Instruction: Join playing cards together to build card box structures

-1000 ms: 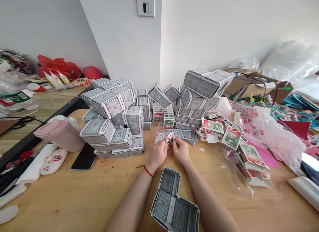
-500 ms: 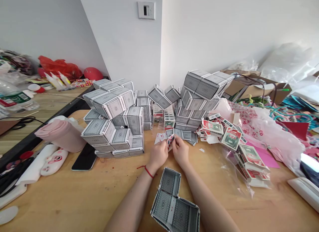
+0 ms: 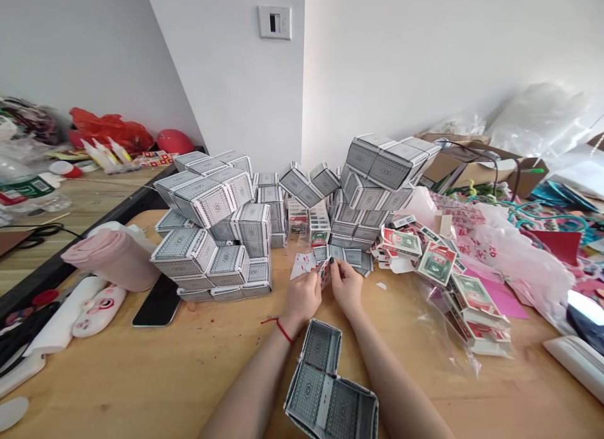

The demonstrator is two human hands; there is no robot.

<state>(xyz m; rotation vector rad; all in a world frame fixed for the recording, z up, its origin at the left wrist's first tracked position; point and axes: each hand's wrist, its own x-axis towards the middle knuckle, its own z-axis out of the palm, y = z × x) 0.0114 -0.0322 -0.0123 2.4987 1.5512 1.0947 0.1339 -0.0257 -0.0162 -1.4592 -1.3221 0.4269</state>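
So there's a light-brown wooden table (image 3: 221, 376), a tall left-hand stack of grey-patterned card boxes (image 3: 212, 200), then an L-shaped grey card piece (image 3: 309, 388) between the forearms. Left hand (image 3: 304, 295) is curled closed, right hand (image 3: 348, 287) pinches, both gripping one white paper playing card with red pips (image 3: 324, 275). It's right between them, neither hand nearer, long axis looks tipped steeply up.

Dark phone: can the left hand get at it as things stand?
Probably yes: bare tabletop lies between the left hand and the dark phone, in front of the left stack of patterned boxes. That hand's grip is on a playing card, though.
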